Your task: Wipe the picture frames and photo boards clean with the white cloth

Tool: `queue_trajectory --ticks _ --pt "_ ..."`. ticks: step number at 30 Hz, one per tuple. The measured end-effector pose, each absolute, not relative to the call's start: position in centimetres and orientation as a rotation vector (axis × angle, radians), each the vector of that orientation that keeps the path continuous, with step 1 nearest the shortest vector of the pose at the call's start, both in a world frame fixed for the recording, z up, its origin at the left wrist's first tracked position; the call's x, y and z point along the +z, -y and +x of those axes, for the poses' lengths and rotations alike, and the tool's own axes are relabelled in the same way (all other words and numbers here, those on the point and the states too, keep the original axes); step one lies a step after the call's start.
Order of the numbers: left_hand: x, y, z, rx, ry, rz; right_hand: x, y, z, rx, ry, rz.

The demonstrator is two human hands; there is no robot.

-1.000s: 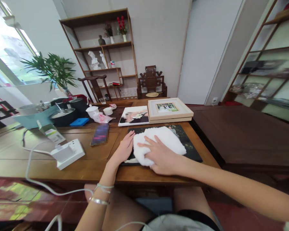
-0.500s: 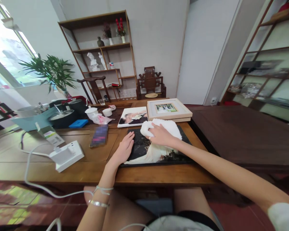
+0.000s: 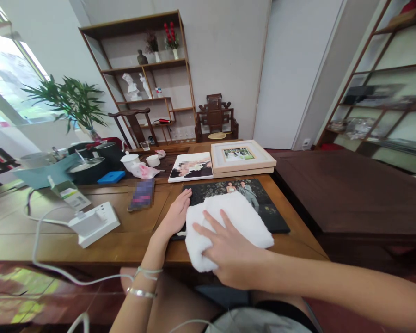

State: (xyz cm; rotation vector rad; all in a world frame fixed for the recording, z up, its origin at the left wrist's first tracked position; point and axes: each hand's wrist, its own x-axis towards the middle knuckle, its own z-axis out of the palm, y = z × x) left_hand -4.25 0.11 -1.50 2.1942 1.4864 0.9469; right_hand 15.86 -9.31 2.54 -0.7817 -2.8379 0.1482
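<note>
Under my right hand (image 3: pixel 225 245) is a folded white towel (image 3: pixel 239 208), pressed over the lower left part of a dark photo panel (image 3: pixel 277 217). My right fingers spread over the towel, with the thumb side tucked in its fold, so I grip it. Two people in wedding clothes show on the panel above the towel; the picture's lower part is mostly covered. Along the panel's left edge lies my left hand (image 3: pixel 176 213), fingers stretched out and holding nothing.
Behind the panel are a white-edged photo print (image 3: pixel 190 173) and a pale wooden picture frame (image 3: pixel 263 163). To the left lie a blurred purple item (image 3: pixel 141 194), a white power strip (image 3: pixel 97 222) with its cable, a blue box (image 3: pixel 111 177) and a white teapot (image 3: pixel 130 161).
My right hand has drawn the towel from the panel's upper edge down toward me, past its near edge. The couple's figures now show. My left hand has stayed at the left edge.
</note>
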Motion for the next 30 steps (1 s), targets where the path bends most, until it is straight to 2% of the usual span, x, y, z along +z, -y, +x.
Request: queue_trajectory --ticks 3,8,11,17,22,30 --pt "-1.4 -0.1 -4.1 0.89 -1.529 2.226 2.7 8.7 18.1 0.216 2.801 -0.812" --pt "-1.5 -0.3 -4.3 0.863 -1.515 2.283 3.5 2.9 19.2 0.232 2.59 -1.104" --pt "-1.6 -0.4 -4.5 0.867 -1.508 2.29 4.2 -1.2 17.5 0.287 2.481 -1.248" --pt "-1.6 -0.4 -4.5 0.896 -1.519 2.279 5.7 -6.0 11.0 0.332 2.533 -1.193" --pt "-1.4 -0.3 -4.3 0.904 -1.496 2.27 6.1 -6.6 9.7 0.292 2.633 -1.175" --pt "-1.6 -0.3 -4.5 0.869 -1.497 2.26 3.9 -3.8 18.5 0.078 2.645 -1.28"
